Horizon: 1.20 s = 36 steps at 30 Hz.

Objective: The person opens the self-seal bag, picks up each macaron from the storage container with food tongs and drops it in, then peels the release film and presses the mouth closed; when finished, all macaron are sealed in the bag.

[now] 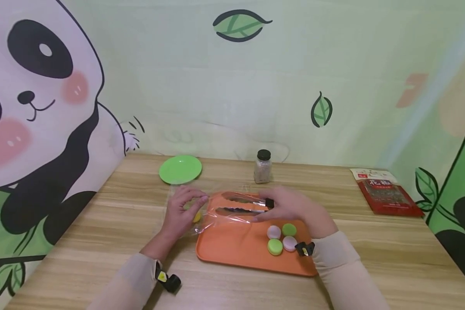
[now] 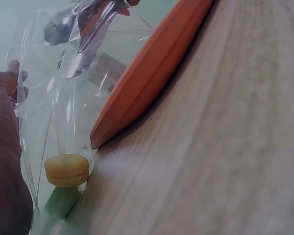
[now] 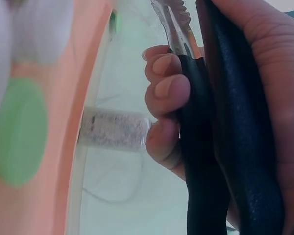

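Note:
My left hand [image 1: 180,213] pinches the edge of a clear plastic bag [image 1: 213,221] at the left end of the orange tray [image 1: 232,254]. Low in the bag sits a yellow macaron [image 2: 66,170], with a green piece [image 2: 62,201] beneath it in the left wrist view. Fingers curled, my right hand [image 1: 288,204] grips the black handles of metal tongs [image 1: 236,210]. Their scalloped tips point left and overlap the bag, spread apart with nothing between them. On the tray's right part lie several macarons, green [image 1: 274,246] and lilac [image 1: 273,232], below my right hand.
A green plate [image 1: 180,169] rests behind the bag on the wooden table [image 1: 81,258]. Behind the tray stands a small jar [image 1: 262,170] with a black lid. Far to the right lies a red packet [image 1: 389,198]. A printed cloth wall borders the table's back.

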Each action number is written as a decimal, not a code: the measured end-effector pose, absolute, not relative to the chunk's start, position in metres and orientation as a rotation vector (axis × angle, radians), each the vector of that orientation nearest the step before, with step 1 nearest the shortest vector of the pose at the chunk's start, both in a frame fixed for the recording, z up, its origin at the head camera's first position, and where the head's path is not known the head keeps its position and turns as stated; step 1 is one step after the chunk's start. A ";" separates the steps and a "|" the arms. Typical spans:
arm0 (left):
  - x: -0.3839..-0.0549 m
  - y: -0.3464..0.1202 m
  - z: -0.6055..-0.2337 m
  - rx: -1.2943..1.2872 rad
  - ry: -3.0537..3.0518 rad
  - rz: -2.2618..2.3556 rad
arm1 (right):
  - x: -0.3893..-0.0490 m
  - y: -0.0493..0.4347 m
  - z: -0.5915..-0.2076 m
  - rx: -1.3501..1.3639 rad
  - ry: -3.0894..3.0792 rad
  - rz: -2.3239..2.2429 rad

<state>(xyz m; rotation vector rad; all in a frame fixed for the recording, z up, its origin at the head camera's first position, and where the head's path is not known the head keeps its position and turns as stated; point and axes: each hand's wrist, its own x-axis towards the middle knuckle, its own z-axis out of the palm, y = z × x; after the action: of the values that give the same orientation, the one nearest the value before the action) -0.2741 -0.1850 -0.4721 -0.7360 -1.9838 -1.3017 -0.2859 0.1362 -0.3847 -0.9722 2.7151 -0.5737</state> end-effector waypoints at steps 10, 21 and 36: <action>-0.277 -0.184 -0.472 -0.751 -1.961 -1.309 | -0.284 0.171 -0.391 -1.016 2.708 -0.654; -0.276 -0.184 -0.472 -0.746 -1.961 -1.295 | -0.275 0.213 -0.398 -0.957 2.748 -0.575; -0.273 -0.185 -0.472 -0.731 -2.009 -1.307 | -0.271 0.241 -0.402 -0.897 2.705 -0.615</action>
<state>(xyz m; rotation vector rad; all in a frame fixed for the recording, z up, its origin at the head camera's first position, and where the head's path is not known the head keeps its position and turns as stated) -0.2732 -0.1846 -0.4720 -0.7313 -2.0087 -1.3067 -0.2712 0.2406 -0.4024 -0.8975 2.7047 -0.6151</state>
